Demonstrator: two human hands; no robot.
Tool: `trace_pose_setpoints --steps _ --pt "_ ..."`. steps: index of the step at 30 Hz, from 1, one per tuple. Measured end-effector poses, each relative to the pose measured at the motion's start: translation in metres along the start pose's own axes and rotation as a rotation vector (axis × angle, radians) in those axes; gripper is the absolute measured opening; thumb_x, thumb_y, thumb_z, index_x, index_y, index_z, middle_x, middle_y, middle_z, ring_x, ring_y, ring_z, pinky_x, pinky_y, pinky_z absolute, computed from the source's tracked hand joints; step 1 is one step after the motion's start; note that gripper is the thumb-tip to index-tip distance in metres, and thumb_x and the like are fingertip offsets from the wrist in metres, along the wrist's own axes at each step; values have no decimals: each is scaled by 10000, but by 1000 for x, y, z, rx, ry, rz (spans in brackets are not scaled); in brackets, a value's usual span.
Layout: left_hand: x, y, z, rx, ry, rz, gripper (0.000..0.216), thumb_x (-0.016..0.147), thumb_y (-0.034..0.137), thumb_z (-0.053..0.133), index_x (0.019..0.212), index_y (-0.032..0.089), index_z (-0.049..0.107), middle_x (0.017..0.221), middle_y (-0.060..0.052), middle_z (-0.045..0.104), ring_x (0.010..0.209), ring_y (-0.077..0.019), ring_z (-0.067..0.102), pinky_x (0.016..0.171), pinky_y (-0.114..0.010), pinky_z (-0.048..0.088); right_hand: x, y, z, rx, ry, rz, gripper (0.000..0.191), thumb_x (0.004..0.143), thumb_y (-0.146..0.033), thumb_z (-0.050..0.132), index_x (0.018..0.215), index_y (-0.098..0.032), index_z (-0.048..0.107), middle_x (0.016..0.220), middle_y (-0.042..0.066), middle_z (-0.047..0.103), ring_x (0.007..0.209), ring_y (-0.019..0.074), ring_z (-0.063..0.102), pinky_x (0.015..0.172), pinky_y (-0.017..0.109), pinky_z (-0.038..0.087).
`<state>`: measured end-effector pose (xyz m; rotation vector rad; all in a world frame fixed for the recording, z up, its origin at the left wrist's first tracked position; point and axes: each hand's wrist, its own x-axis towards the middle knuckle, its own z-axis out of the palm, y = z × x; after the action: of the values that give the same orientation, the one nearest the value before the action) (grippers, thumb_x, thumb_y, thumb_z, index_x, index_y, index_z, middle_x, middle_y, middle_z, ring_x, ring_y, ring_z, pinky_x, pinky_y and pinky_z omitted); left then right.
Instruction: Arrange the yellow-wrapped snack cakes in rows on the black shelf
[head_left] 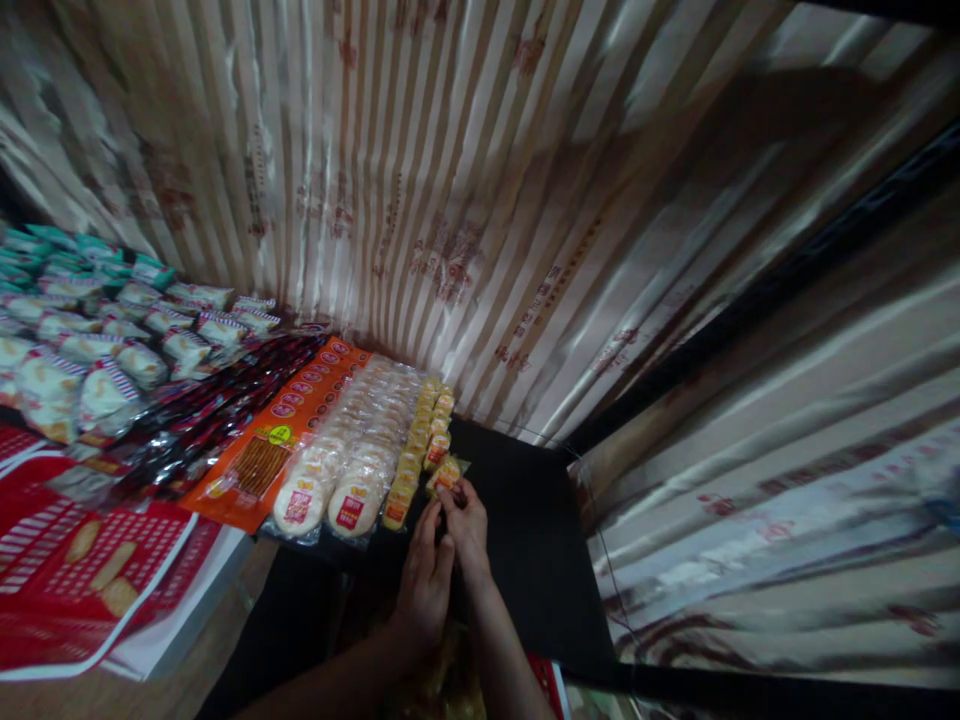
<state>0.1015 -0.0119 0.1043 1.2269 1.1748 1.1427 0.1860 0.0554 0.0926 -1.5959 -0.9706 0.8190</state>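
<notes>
My right hand point(466, 522) pinches a small yellow wrapped snack packet point(446, 472) with an orange-and-white label, at the front end of a short row of like packets point(438, 448). Close beside it is my left hand point(424, 578), its fingers drawn together and pointing at the same packet; whether anything is in them is hidden. A longer column of yellow packets point(405, 480) lies just left of the pinched one. Farther left are two rows of round, pale rice crackers in clear wrappers point(355, 508) with red labels.
A black tabletop point(532, 530) extends right of my hands. Leftward lie an orange snack bag point(262, 455), dark shiny packs point(217, 400), white packets point(112, 390) and green packets point(97, 250). A red printed box point(82, 570) stands at lower left. Striped, printed sheeting point(420, 180) hangs behind the table.
</notes>
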Motion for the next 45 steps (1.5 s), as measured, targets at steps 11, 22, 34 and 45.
trace_pose_setpoints --steps 11,22,34,45 --pt "19 -6 2 -15 -18 39 565 864 487 372 1305 138 423 1436 -125 342 1357 -213 240 1135 -375 172 20 6 12 -101 -12 -22 445 680 -416 587 1068 -199 621 867 39 706 780 206 655 747 336 511" --pt "32 -17 -1 -13 -17 67 555 894 422 346 1364 127 349 1473 -113 270 1367 -199 212 1142 -377 145 17 5 13 -82 -28 -103 563 734 -446 556 1229 -179 523 1081 86 665 921 199 639 843 344 497" --pt "36 -15 -2 -26 -21 48 579 868 510 358 1318 153 427 1450 -93 329 1367 -194 212 1146 -353 120 22 7 16 -62 -51 -105 544 718 -453 557 1180 -166 570 1099 89 654 960 209 625 868 333 486" --pt "33 -15 -3 35 -46 58 597 881 445 344 1370 103 341 1472 -116 270 1375 -205 181 1146 -359 122 25 17 20 -97 2 -170 488 725 -455 558 1128 -185 613 1037 75 672 922 205 625 848 335 488"
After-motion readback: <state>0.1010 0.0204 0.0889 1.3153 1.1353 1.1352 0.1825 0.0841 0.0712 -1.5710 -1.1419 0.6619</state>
